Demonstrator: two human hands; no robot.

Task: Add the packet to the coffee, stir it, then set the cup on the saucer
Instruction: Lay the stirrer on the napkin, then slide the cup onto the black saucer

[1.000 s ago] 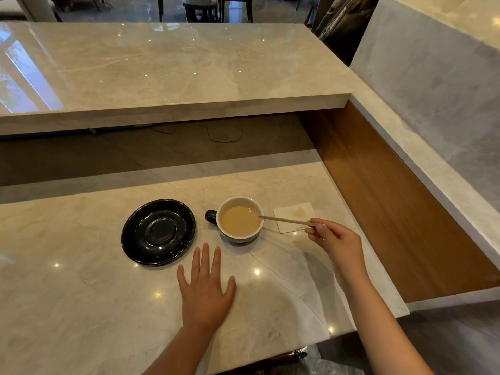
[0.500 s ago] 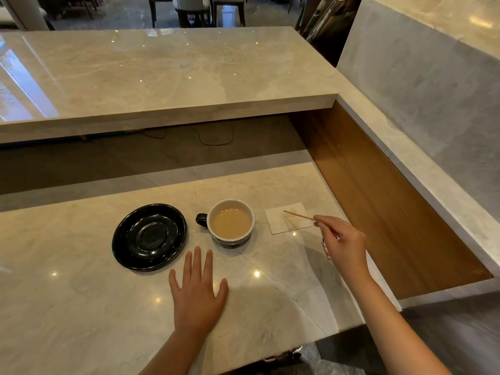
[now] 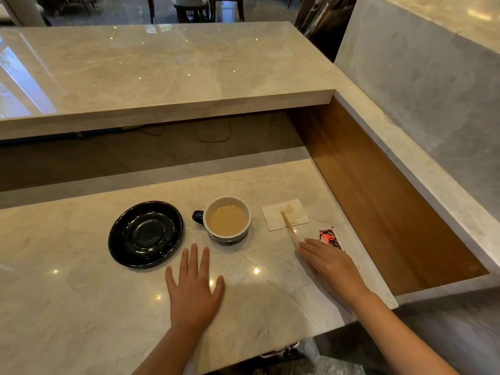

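A dark cup (image 3: 229,239) with a white inside holds milky coffee and stands on the marble counter, its handle pointing left. Left of it lies the empty black saucer (image 3: 120,239). My left hand (image 3: 193,293) rests flat on the counter just in front of the cup, fingers spread, holding nothing. My right hand (image 3: 330,263) is low on the counter to the right of the cup, fingertips on the near end of a wooden stirrer (image 3: 288,224). The stirrer's far tip lies on a white napkin (image 3: 276,221). A red packet (image 3: 328,237) lies beside my right hand.
A raised marble bar top (image 3: 162,77) overhangs the back of the counter. A wooden side panel (image 3: 378,198) and marble wall close off the right. The counter's front edge (image 3: 270,345) is near my forearms. The napkin shows a brown stain.
My right hand has taken the stirrer away from the cup, moved right and lowered it so its tip rests on the napkin. The red packet has come into sight. My left hand has stayed flat.
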